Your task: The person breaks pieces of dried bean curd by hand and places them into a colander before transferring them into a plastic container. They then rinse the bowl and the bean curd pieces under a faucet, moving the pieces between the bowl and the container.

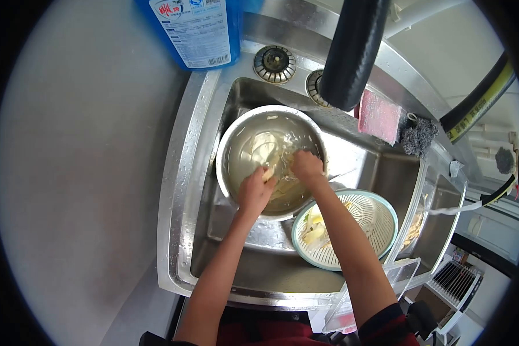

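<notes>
Inside a steel bowl [219, 164] of water, set down in a kitchen sink [323, 281], pale food pieces [263, 146] lie under two bare hands. The left hand [256, 191] dips in at the near side, thumb and fingers pinched on one pale piece. The right hand [307, 164] curls into the water by the opposite wall, its fingertips lost in ripples and glare; whether it grips anything cannot be told. Reflections blur the pieces' outlines and make their number hard to read.

Just beside the bowl, a pale green colander [370, 218] holds yellowish pieces [313, 232] with a touch of green. The right forearm crosses over it, hiding its middle. The bowl's left rim sits near the sink wall, leaving a narrow gap; wider room opens toward the near wall and to the right.

Along the far ledge, a black hose [352, 55] hangs down from the top edge of view, partly covering one of two drain strainers [274, 63]. A pink sponge [379, 117] and a steel scourer [419, 137] rest farther right. A blue bottle [199, 37], cut off at the top, stands at the sink's left corner, beside a broad grey counter [86, 150]. A dark sleeve [383, 324] is cropped below.
</notes>
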`<state>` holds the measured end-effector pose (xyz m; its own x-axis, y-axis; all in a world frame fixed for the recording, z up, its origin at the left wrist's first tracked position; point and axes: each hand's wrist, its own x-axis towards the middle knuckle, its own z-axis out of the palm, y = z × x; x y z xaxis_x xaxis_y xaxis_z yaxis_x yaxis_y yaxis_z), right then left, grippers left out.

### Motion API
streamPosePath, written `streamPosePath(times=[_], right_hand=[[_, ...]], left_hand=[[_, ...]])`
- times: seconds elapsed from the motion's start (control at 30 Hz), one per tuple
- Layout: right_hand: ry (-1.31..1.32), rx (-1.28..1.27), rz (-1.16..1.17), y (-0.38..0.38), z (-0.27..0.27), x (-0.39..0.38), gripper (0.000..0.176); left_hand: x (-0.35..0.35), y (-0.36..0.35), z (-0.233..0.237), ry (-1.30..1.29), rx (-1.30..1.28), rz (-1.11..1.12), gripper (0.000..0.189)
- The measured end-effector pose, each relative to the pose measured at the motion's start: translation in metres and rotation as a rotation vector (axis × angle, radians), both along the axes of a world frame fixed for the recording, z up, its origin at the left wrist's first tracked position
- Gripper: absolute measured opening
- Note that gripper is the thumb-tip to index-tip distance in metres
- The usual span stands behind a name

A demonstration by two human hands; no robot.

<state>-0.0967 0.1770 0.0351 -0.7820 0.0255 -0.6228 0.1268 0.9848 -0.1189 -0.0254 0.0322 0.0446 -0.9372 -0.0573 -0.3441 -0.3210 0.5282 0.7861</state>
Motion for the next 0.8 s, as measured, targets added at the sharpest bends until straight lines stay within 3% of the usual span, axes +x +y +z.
streamPosePath(times=[0.2, 0.27, 0.3, 0.33, 0.4, 0.47, 0.5, 0.53, 0.6, 0.63, 0.67, 0.73, 0.77, 0.8], right_hand=[[0.074, -0.061, -0.125, 0.003, 0.038, -0.013, 0.027], [0.337, -0.068, 0.231, 0.012, 0.051, -0.015, 0.026], [0.414, -0.148, 0.41, 0.021, 0.048, -0.016, 0.019], [0.418, -0.149, 0.41, 0.021, 0.047, -0.016, 0.019], [0.063, -0.166, 0.608, 0.019, 0.046, -0.013, 0.016], [0.031, -0.139, 0.704, 0.015, 0.039, 0.0, 0.014], [-0.036, -0.071, 0.77, 0.013, 0.035, 0.004, 0.014], [-0.106, 0.0, 0.837, 0.012, 0.031, 0.006, 0.014], [-0.084, -0.016, 0.829, 0.01, 0.022, 0.009, 0.014], [-0.071, 0.023, 0.861, 0.008, 0.018, 0.01, 0.013], [-0.061, 0.062, 0.893, 0.008, 0.014, 0.013, 0.013], [-0.08, 0.049, 0.903, 0.004, 0.012, 0.016, 0.013], [-0.094, 0.037, 0.911, 0.004, 0.013, 0.017, 0.013], [-0.095, 0.04, 0.912, 0.004, 0.016, 0.017, 0.013]], left_hand=[[-0.039, 0.019, -0.033, 0.069, -0.237, -0.136, 0.027], [-0.036, 0.021, -0.041, 0.101, -0.281, -0.201, 0.025], [-0.038, 0.018, -0.03, 0.153, -0.256, -0.119, 0.024], [-0.04, 0.013, -0.023, 0.207, -0.236, -0.036, 0.024], [-0.036, -0.001, -0.018, 0.36, -0.249, -0.046, 0.023], [-0.03, -0.015, -0.015, 0.186, -0.084, 0.092, 0.018], [-0.027, -0.023, -0.002, 0.083, 0.204, 0.157, 0.018], [-0.022, -0.027, 0.0, 0.083, 0.197, 0.155, 0.018], [-0.013, -0.032, 0.005, -0.26, 0.857, 0.409, 0.016], [-0.009, -0.032, 0.013, -0.279, 0.699, 0.328, 0.02], [-0.005, -0.029, 0.012, -0.283, 0.699, 0.33, 0.02], [0.0, -0.019, 0.011, -0.247, 0.379, 0.099, 0.022], [0.006, -0.013, -0.006, -0.08, 0.275, 0.0, 0.028], [0.008, -0.006, -0.015, -0.079, 0.278, 0.001, 0.028]])
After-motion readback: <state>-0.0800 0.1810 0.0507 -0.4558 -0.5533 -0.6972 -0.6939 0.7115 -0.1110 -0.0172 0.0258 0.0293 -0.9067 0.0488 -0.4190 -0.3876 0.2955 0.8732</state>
